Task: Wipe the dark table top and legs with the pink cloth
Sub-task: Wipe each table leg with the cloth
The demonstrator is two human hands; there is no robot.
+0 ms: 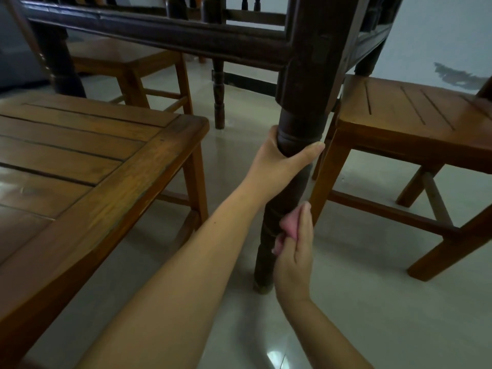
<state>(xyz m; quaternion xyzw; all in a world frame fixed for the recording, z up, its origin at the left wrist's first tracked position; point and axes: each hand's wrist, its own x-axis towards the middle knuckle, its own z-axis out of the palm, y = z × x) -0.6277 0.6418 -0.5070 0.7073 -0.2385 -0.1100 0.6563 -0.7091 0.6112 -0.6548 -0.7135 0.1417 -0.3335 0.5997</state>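
The left hand [286, 153] wraps the turned collar of the near table leg [292, 182], thumb on one side and fingers curled round the other, gripping it just below the square block where the dark rail [159, 35] joins. Lower down, the right hand [295, 251] pinches the bunched pink cloth [288, 226] between thumb and fingers and presses it against the right side of the same leg, about halfway between the collar and the foot.

To do this step well, I judge the cloth should be opened enough to wrap part of the round leg, then drawn in long strokes down to the foot, working round the back face that the camera does not show. The grooves of the turned rings probably hold dust and want a fingertip behind the cloth. The upper hand is best kept as a brace.

A slatted wooden bench [93, 155] stands to the left, a wooden chair [415, 123] just right of the leg, on a pale tiled floor [359, 315]. No brand, label or writing can be read anywhere.
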